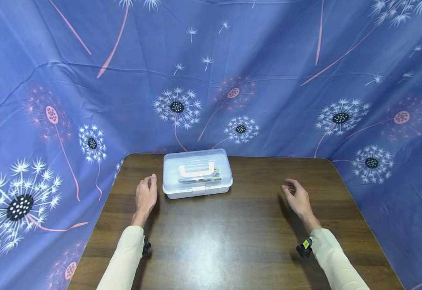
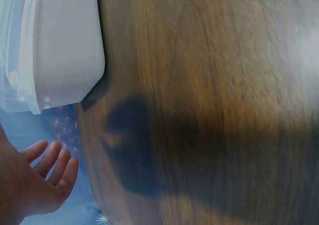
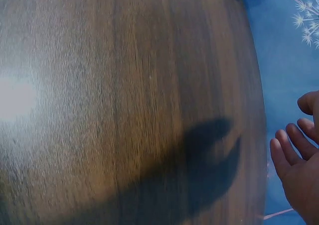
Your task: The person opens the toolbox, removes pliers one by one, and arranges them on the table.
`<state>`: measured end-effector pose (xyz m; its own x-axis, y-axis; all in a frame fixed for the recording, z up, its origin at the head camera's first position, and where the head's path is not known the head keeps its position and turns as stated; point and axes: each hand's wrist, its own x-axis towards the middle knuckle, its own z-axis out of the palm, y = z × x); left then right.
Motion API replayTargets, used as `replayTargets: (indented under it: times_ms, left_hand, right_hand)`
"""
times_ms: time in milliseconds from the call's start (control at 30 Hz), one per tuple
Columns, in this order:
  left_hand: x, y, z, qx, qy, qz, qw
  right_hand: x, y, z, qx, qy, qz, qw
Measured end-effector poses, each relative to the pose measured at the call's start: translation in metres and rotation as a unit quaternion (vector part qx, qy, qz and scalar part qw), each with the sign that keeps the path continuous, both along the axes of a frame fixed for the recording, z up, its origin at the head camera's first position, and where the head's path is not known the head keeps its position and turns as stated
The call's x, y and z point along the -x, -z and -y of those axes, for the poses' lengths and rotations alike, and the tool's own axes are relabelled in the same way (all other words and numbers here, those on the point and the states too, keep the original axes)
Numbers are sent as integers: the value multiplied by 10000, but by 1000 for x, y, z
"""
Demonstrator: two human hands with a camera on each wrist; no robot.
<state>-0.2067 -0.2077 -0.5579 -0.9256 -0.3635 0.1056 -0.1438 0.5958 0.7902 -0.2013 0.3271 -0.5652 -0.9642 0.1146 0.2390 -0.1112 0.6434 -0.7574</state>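
Note:
A storage box (image 1: 197, 192) with a clear lid, a white handle (image 1: 196, 170) and a front latch stands closed at the back of the table, left of centre. Through the lid some flat, dark and yellow items (image 1: 200, 177) show, blurred by the plastic. My left hand (image 1: 146, 195) hovers just left of the box, fingers loosely bent and holding nothing; in the left wrist view the box wall (image 2: 67, 46) is close by. Far to the right of the box, my right hand (image 1: 298, 199) is held over the table with relaxed fingers and nothing in it.
The brown wooden table (image 1: 247, 241) has rounded back corners and a bright glare near its front middle. A blue cloth (image 1: 280, 100) with dandelion prints hangs behind it and along both sides. Each wrist carries a small black camera (image 1: 304, 248).

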Motion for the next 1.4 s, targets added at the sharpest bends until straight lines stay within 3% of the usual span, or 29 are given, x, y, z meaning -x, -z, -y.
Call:
replayTargets:
  times_ms: [433, 667, 800, 1000, 1167, 1400]
  left_hand:
    - [11, -3, -16, -808, 123, -224, 9964]
    - [13, -5, -20, -1307, 189, -132, 9912]
    - [15, -5, -18, -1755, 345, 17, 9839]
    - [16, -4, -11, -2482, 835, 99, 9651]
    - [18, 0, -10, -2624, 1028, 116, 9594]
    - [20, 0, -15, -2466, 1213, 21, 9615]
  right_hand:
    - [7, 1, 14, 247, -96, 257, 9993]
    - [7, -3, 23, 441, -164, 494, 9977]
    - [9, -4, 29, 539, -200, 516, 9970]
    - [10, -3, 32, 673, -298, 744, 9945]
    - [11, -2, 33, 799, -319, 878, 9924]
    - [15, -3, 40, 1238, -438, 902, 9872]
